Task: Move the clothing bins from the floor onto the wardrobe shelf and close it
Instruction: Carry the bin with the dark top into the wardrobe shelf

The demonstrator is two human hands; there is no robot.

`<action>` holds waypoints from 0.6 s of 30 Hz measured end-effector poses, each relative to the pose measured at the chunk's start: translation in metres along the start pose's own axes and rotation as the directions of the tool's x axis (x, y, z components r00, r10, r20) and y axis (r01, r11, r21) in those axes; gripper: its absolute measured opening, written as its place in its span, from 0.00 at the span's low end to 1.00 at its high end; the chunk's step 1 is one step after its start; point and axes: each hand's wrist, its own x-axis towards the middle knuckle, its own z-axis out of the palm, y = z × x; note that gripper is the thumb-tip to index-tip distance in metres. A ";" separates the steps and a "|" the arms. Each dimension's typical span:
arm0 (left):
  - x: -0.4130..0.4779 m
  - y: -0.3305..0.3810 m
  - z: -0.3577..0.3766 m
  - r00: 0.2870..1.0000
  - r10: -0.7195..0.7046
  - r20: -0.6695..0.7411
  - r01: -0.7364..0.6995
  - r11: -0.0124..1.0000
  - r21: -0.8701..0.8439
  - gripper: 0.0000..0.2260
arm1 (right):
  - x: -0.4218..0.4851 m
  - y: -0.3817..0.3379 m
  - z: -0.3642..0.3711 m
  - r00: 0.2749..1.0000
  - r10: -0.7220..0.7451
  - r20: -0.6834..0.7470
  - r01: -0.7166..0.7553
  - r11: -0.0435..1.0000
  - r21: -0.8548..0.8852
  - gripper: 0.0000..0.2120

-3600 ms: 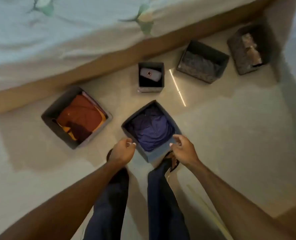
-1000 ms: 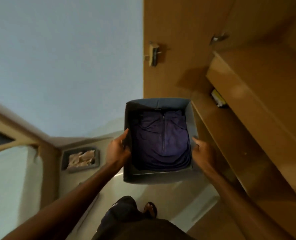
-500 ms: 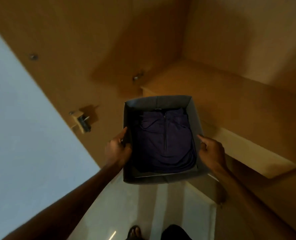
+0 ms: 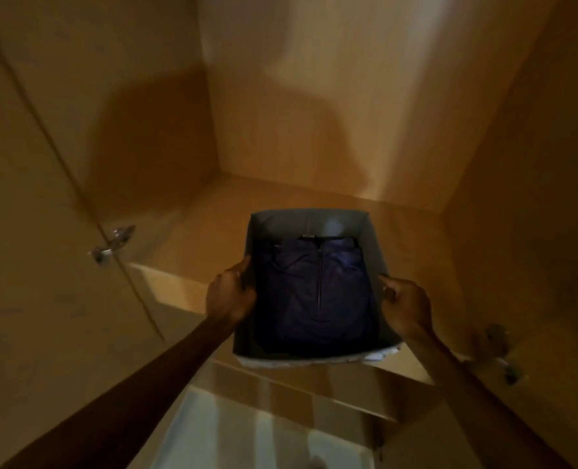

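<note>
Your two forearms were bare from the frame's lower corners up to the wrists, no sleeve showing on either (the light was dim). Your left hand [image 4: 228, 294] and right hand [image 4: 405, 306] wore nothing visible: no glove, watch or ring.

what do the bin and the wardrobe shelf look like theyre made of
Bin: grey, matte, thin flat walls with creased corners, so probably fabric-covered board; too dim to be sure.
Wardrobe shelf: smooth tan board with a paler squared front edge, likely laminated wood panel; no grain is visible.
Garment inside the bin: soft dark purple cloth, folded and wrinkled, with a zip.
</note>
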 end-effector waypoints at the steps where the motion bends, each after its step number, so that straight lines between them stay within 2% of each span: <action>1: 0.014 0.013 0.013 1.000 0.026 0.013 -0.026 0.999 0.018 0.26 | 0.014 0.010 -0.004 1.000 0.016 -0.005 -0.016 1.000 -0.020 0.19; 3: 0.040 0.032 0.036 0.997 0.061 0.052 -0.063 0.997 0.035 0.23 | 0.040 0.026 -0.011 0.998 0.061 0.000 -0.061 0.998 -0.023 0.19; 6: 0.087 0.061 0.071 0.973 0.132 0.189 -0.149 0.986 0.079 0.16 | 0.080 0.047 -0.025 0.987 0.160 0.011 -0.159 0.987 -0.010 0.19; 8: 0.116 0.083 0.091 0.951 0.186 0.247 -0.205 0.977 0.051 0.16 | 0.107 0.057 -0.034 0.978 0.205 0.028 -0.206 0.978 0.018 0.19; 11: 0.148 0.117 0.112 0.925 0.190 0.329 -0.207 0.978 0.019 0.14 | 0.133 0.061 -0.049 0.971 0.238 0.034 -0.240 0.969 0.067 0.25; 13: 0.159 0.133 0.118 0.888 0.122 0.444 -0.204 0.969 0.141 0.08 | 0.138 0.063 -0.057 0.966 0.257 0.018 -0.258 0.963 0.081 0.28; 15: 0.162 0.142 0.118 0.831 -0.024 0.556 -0.170 0.941 0.294 0.07 | 0.138 0.073 -0.061 0.953 0.302 0.037 -0.303 0.953 0.028 0.26; 18: 0.164 0.145 0.118 0.657 -0.252 0.711 -0.044 0.928 0.370 0.08 | 0.136 0.087 -0.063 0.936 0.347 0.063 -0.343 0.937 -0.066 0.16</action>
